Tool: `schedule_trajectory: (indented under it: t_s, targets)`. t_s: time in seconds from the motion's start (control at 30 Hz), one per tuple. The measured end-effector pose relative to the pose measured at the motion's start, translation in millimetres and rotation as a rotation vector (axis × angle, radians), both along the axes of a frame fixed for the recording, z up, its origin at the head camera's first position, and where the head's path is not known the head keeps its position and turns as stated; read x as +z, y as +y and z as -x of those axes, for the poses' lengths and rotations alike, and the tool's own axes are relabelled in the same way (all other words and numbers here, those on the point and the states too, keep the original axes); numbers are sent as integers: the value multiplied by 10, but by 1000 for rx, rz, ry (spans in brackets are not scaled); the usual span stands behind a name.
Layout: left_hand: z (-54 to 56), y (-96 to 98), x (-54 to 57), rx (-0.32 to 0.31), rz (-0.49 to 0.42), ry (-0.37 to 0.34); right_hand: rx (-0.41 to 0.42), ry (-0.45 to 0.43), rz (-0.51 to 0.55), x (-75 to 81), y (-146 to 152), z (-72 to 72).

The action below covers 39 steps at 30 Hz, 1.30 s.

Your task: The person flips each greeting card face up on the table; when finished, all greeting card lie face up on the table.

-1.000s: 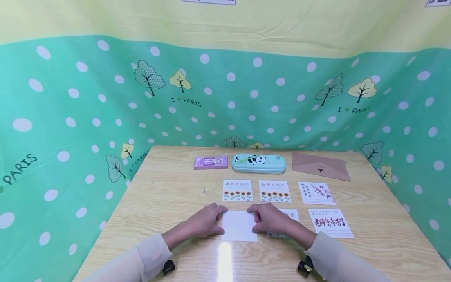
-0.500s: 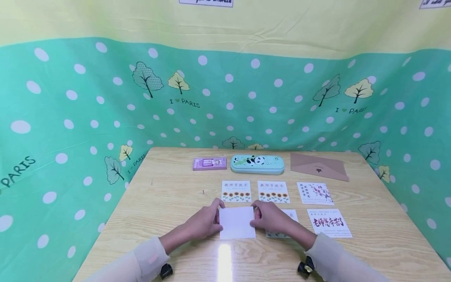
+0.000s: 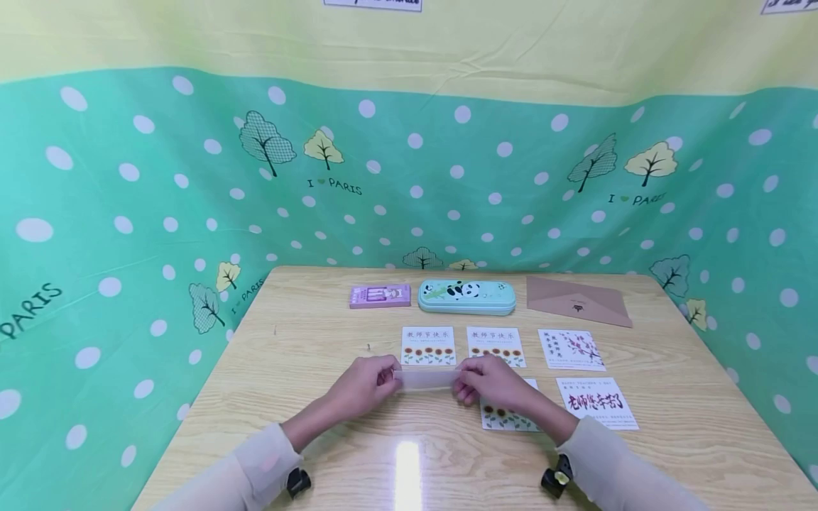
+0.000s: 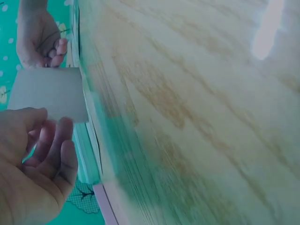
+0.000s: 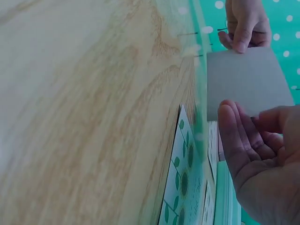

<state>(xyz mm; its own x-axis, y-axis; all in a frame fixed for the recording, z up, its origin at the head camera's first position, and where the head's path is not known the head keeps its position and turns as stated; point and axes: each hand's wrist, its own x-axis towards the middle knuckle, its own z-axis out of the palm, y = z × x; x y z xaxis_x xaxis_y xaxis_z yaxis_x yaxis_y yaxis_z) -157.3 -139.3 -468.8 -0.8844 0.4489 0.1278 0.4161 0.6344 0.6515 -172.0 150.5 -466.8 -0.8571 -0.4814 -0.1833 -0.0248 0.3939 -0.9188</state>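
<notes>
A blank-sided white card (image 3: 427, 380) is held between my two hands above the table, tilted so the head view sees it foreshortened. My left hand (image 3: 363, 387) pinches its left edge between thumb and fingers. Its right edge is pinched by my right hand (image 3: 495, 385). Both wrist views show the plain side of the card (image 4: 51, 93), grey in that light; its other side is hidden. Under my right forearm lies a sunflower card (image 3: 508, 419), partly covered. Two more sunflower cards, the left one (image 3: 427, 345) and the right one (image 3: 495, 344), lie just beyond the hands.
A plum-blossom card (image 3: 571, 350) and a card with red lettering (image 3: 597, 403) lie at right. Along the back are a purple box (image 3: 380, 296), a panda pencil case (image 3: 467, 297) and a brown envelope (image 3: 578, 301). A dotted curtain (image 3: 358, 184) rises behind the table (image 3: 307, 333).
The card has gone from lying flat on the table to being lifted and tilted between both hands. My hands have moved slightly up and away, uncovering more of the sunflower card at right.
</notes>
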Motion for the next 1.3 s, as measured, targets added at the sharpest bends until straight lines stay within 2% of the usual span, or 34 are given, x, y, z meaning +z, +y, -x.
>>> schedule_trajectory:
  t_s: [0.1,0.17,0.3,0.4,0.53,0.7,0.93,1.3]
  targets:
    - [-6,-14,16,-2,-23,-6,-21,-45,38,1,11,6]
    - [-10,-22,28,-5,-40,-31,-25,-38,27,-12,20,13]
    - [-15,-35,54,6,-71,-144,-12,56,-77,-31,28,16]
    - [-17,-38,57,4,-53,-178,15,139,-166,-34,22,11]
    - [-16,-24,28,-54,3,-169,63,201,-241,-37,12,-3]
    - [-24,4,-25,-110,60,-196,105,221,-289,-55,1,-10]
    - [-42,29,-92,-129,115,-197,156,266,-352,-105,-34,-26]
    - [-43,83,-132,-109,146,-209,163,297,-407,-117,-84,-41]
